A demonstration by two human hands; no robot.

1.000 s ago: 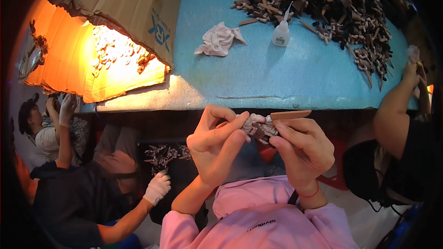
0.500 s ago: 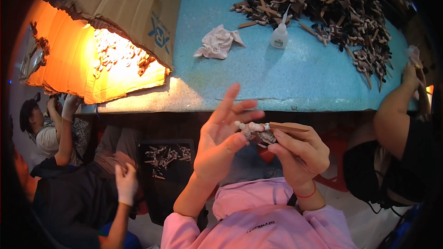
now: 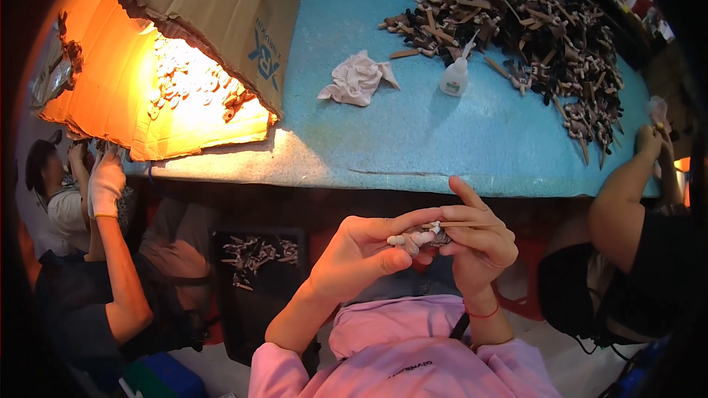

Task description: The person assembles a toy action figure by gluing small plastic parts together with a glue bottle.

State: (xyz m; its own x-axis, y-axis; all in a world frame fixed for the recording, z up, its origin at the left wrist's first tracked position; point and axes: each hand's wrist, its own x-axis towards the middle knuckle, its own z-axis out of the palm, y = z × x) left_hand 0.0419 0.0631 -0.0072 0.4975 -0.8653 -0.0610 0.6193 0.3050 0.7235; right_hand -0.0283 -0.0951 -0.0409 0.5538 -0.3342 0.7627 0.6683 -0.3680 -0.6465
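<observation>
A small figure (image 3: 422, 237), pale at one end and dark at the other, sits between the two hands, held in front of the person's chest and below the near edge of the table (image 3: 413, 140). The left hand (image 3: 361, 254) has its grip closed on the pale end, thumb and fingertips pinching it from the left. The right hand (image 3: 478, 239) closes over the dark end from the right, its fingers curled around the piece and the forefinger raised and pointing up and to the left. The two hands touch each other at the figure, so most of it is hidden; only the pale tip and a bit of the dark body show.

On the blue table, well apart from the hands, lie a crumpled white rag (image 3: 356, 79), a small glue bottle (image 3: 455, 75) with a thin nozzle, and a large pile of dark figures (image 3: 546, 37) along the far right side. An open cardboard box (image 3: 184, 51), lit orange from inside, lies on the table's left end. Below the table, to the left of the hands, a black tray (image 3: 258, 254) holds more small pieces. A person with a white glove (image 3: 105, 183) reaches up at the left, and another person's arm (image 3: 623, 199) rests at the table's right edge.
</observation>
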